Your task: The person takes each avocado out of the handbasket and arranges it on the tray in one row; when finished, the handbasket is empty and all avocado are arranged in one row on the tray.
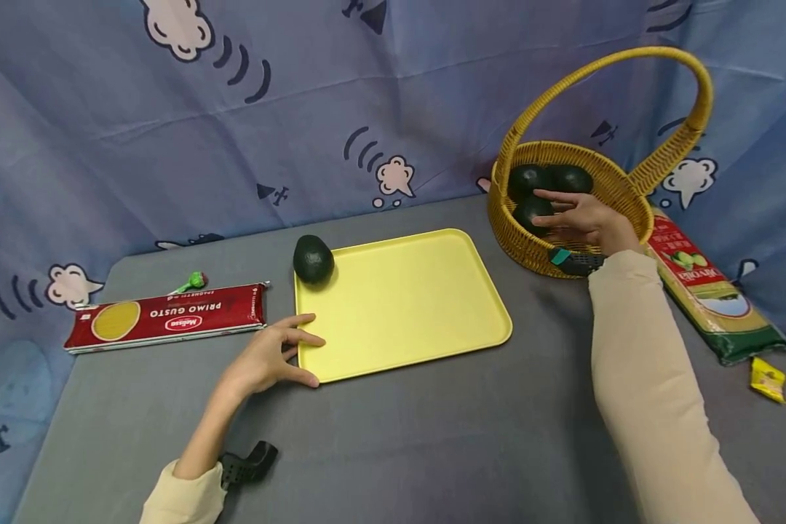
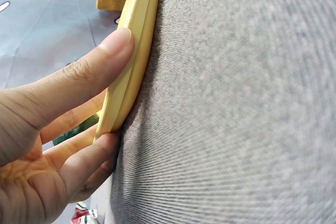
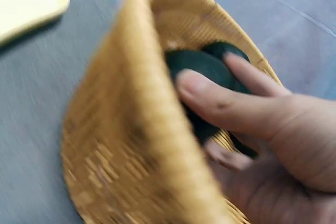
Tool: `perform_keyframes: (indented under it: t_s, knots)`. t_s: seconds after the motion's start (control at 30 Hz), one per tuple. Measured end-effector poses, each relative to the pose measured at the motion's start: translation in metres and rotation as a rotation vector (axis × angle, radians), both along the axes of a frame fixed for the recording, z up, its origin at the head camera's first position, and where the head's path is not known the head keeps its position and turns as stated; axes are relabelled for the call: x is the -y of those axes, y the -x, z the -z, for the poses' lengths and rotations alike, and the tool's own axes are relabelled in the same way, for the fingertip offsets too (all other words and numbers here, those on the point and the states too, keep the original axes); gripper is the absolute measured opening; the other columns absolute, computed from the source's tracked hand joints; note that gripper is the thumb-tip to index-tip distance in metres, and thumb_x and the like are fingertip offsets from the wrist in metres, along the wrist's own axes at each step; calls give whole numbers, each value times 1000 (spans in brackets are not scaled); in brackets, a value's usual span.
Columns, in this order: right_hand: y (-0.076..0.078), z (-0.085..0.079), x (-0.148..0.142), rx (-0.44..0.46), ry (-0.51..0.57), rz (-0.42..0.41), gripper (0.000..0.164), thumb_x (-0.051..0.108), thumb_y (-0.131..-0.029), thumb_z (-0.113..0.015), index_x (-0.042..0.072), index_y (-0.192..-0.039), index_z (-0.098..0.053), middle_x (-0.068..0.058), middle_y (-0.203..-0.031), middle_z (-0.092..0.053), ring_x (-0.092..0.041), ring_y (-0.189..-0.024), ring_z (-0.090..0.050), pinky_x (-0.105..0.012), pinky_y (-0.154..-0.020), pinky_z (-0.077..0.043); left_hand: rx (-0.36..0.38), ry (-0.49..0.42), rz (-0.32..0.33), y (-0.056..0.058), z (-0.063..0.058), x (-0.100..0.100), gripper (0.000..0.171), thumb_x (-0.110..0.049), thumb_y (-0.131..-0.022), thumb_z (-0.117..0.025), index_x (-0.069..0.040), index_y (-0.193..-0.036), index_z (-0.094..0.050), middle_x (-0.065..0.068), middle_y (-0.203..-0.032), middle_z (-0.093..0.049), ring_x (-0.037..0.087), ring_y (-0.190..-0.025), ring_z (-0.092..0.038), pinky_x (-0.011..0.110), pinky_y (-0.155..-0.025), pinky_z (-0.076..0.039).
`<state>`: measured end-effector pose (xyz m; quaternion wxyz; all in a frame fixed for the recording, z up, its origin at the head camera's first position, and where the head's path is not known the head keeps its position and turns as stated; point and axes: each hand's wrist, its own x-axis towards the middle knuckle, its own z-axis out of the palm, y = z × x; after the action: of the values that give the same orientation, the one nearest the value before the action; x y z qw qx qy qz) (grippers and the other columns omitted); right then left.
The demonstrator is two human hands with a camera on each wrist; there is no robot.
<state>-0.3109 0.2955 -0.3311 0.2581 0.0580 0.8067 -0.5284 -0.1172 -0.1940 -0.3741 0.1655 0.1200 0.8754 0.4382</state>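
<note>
Arms (image 1: pixel 651 378) spread wide over grey table (image 1: pixel 406 444)

The left forearm slants up from the near edge, sleeve pushed back off the bare wrist. At its end the left hand (image 1: pixel 266 356) grips the near left corner of a yellow tray (image 1: pixel 413 298), thumb along the front rim, fingers spread over the left side.

The right arm stretches much farther forward, wrist bent so that the hand points leftward. That right hand (image 1: pixel 583 217) is over the rim of a wicker basket (image 1: pixel 517 244), inside its tall handle, thumb touching the nearest avocado (image 1: pixel 528 215). From here I can't tell whether the fingers have closed round it. Two more avocados (image 1: pixel 571 177) lie behind, in the basket too.

Another avocado (image 1: pixel 313 260) sits at the tray's far left corner. A red spaghetti packet (image 1: pixel 219 314) lies near the left hand; a rice bag (image 1: pixel 714 291) is beside the basket.
</note>
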Motion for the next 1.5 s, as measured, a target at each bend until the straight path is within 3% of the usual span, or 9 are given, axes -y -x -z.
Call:
perform_keyframes:
  t_s: [0.13,0.23,0.33,0.43,0.57,0.83,1.07,1.5]
  knots:
    - [0,-1,-14,-35,-104,-163,73,23,-92,-66,22,-153,-25,-21,-158,-4,-27,-121,-53,-42,-95,-52,-20,-10,4,-2,1,-1,50,-8,-66,-87,4,-111,-69,23,-145,-39,39,-128,-44,41,-96,-50]
    - [0,-1,-18,-29,-114,-205,74,21,-91,-68,22,-153,-27,-20,-158,-7,-38,-134,-36,-45,-98,-50,-29,-10,-3,-3,2,-1,49,-7,-66,-87,4,-110,-70,23,-144,-40,39,-127,-45,41,-95,-51]
    - [1,0,-19,-24,-111,-203,75,22,-91,-68,23,-153,-26,-20,-158,-7,-33,-128,-45,-44,-96,-51,-19,-3,-11,-4,2,0,49,-6,-65,-87,4,-110,-70,22,-145,-40,38,-128,-45,39,-95,-51]
    - [2,-1,-20,-32,-100,-174,76,22,-91,-68,23,-153,-25,-20,-158,-5,-21,-108,-62,-40,-91,-55,-12,-1,-13,-4,2,0,49,-6,-65,-87,3,-110,-70,21,-145,-40,37,-128,-45,38,-95,-50]
    - [1,-3,-21,-43,-66,-129,75,21,-91,-67,21,-153,-25,-20,-158,-2,-12,-93,-67,-38,-86,-57,-23,-11,-2,-2,1,-2,49,-6,-65,-87,4,-110,-70,21,-145,-40,37,-128,-44,39,-95,-50]
    - [-3,-3,-26,9,-34,-91,75,24,-92,-66,22,-153,-22,-19,-159,2,-10,-93,-67,-31,-85,-58,-20,-2,3,1,-2,-5,49,-7,-65,-88,4,-110,-70,22,-145,-40,38,-128,-44,40,-95,-50]
    - [-2,-4,-29,16,32,-59,74,18,-92,-65,26,-153,-23,-17,-159,3,-9,-101,-61,-37,-89,-56,-17,14,9,2,-1,-3,49,-7,-66,-87,4,-110,-70,22,-145,-40,39,-128,-44,41,-95,-50]
    - [-15,-15,-38,23,93,-29,75,9,-93,-63,30,-152,-23,-16,-159,8,-9,-94,-65,-43,-94,-52,-5,18,24,1,1,2,49,-6,-67,-86,4,-112,-69,21,-146,-38,37,-129,-43,40,-97,-48]
